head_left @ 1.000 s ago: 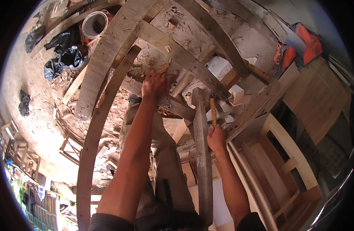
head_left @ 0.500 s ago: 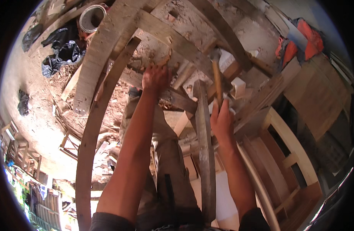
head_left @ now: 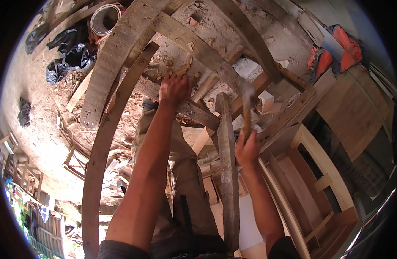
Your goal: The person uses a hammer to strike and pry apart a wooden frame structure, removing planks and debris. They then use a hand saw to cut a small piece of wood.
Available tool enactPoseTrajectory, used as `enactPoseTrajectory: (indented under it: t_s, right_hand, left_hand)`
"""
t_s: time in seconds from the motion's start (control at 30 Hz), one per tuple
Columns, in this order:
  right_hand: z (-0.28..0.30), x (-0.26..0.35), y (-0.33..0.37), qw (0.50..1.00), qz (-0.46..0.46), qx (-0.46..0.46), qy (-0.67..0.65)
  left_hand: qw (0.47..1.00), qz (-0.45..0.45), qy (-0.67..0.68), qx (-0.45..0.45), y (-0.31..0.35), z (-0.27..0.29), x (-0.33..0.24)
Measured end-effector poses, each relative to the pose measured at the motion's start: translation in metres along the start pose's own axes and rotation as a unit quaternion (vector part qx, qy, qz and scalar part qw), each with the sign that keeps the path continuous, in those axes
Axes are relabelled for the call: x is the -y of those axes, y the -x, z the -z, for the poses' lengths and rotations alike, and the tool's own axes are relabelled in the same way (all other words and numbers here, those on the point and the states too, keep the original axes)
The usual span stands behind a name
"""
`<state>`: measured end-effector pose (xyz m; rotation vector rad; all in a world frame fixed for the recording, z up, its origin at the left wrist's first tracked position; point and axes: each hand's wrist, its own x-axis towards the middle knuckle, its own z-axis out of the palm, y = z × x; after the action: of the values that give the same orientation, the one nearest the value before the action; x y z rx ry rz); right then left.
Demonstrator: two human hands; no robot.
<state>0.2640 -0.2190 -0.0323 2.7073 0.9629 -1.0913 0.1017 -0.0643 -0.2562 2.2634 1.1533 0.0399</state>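
My left hand [head_left: 176,88] is closed over a worn wooden crosspiece [head_left: 200,113], its fingers wrapped on the far side. My right hand [head_left: 247,149] grips a hammer [head_left: 247,121] by the lower end of its wooden handle. The hammer's head is smeared by motion and overlaps the edge of a curved timber rail [head_left: 207,52] in the picture; whether they touch I cannot tell. An upright wooden post [head_left: 228,172] rises between my forearms, and the crosspiece meets it near its top. A long curved leg [head_left: 101,159] stands left of my left arm.
Wood chips and scraps litter the floor. A white bucket [head_left: 105,20] and black plastic bags [head_left: 71,62] lie at the far left. At right are a pale wooden cabinet frame [head_left: 323,172], a plywood sheet [head_left: 356,114] and a red-and-dark bag [head_left: 347,48].
The hammer and my right hand have come nearer to me, and the hammer's head has blurred. My left hand keeps its hold on the crosspiece.
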Motion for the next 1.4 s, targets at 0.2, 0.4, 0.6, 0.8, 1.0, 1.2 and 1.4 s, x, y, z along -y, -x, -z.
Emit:
enactPoseTrajectory:
  t_s: [0.2, 0.4, 0.6, 0.8, 1.0, 1.2, 1.4]
  right_hand:
    - [-0.017, 0.002, 0.009, 0.992, -0.118, 0.044, -0.009]
    - [-0.039, -0.026, 0.012, 0.995, -0.089, 0.02, 0.03]
    - [-0.003, 0.032, 0.01, 0.997, -0.048, 0.023, -0.064]
    - [-0.047, -0.066, 0.006, 0.999, -0.045, -0.018, 0.021]
    - [-0.005, -0.005, -0.001, 0.993, 0.021, -0.078, -0.086]
    - [-0.053, -0.074, 0.0, 0.988, -0.111, 0.045, 0.092]
    - [-0.008, 0.012, -0.009, 0.989, 0.032, -0.116, -0.086]
  left_hand:
    - [0.999, -0.016, -0.024, -0.033, 0.0, -0.004, 0.003]
    - [1.0, -0.008, -0.022, 0.02, -0.001, 0.005, -0.004]
    - [0.996, 0.014, -0.025, 0.085, 0.005, 0.008, -0.005]
    - [0.999, -0.013, -0.034, -0.019, -0.004, 0.0, 0.0]
    - [0.997, 0.011, -0.027, 0.076, 0.002, 0.009, -0.004]
    - [0.999, -0.02, -0.048, -0.009, 0.002, 0.001, -0.002]
    - [0.999, 0.001, -0.025, 0.03, 0.004, 0.004, -0.002]
